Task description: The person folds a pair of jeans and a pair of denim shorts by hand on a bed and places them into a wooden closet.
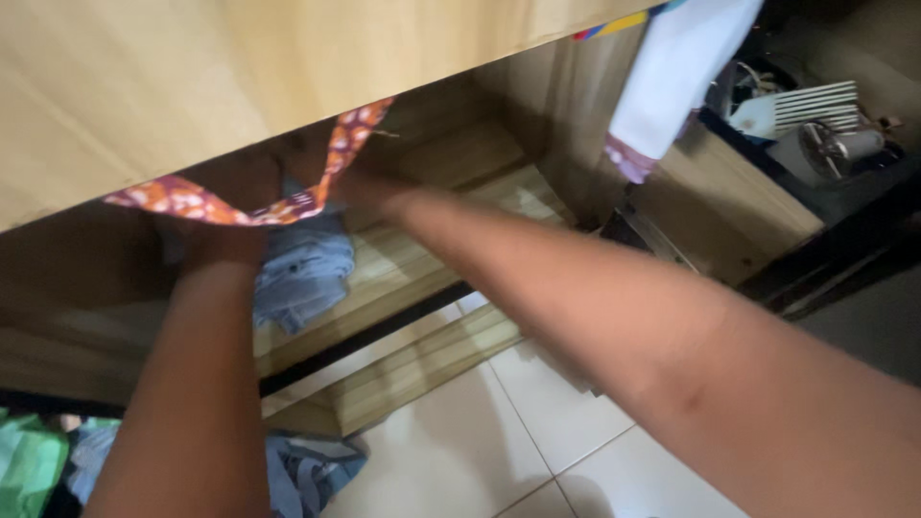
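While both hands grip an orange floral cloth strip (240, 206) under the wooden shelf, upper left of frame:
Left hand (216, 240) and right hand (360, 187) pinch its ends; keeping it taut above the folded blue denim (307, 269) should avoid snagging.

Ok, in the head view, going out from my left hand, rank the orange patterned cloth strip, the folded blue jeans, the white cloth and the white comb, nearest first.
1. Orange patterned cloth strip, at the left hand.
2. Folded blue jeans, just right of it on the shelf.
3. White cloth, hanging upper right.
4. White comb, far right, in the dark tray.
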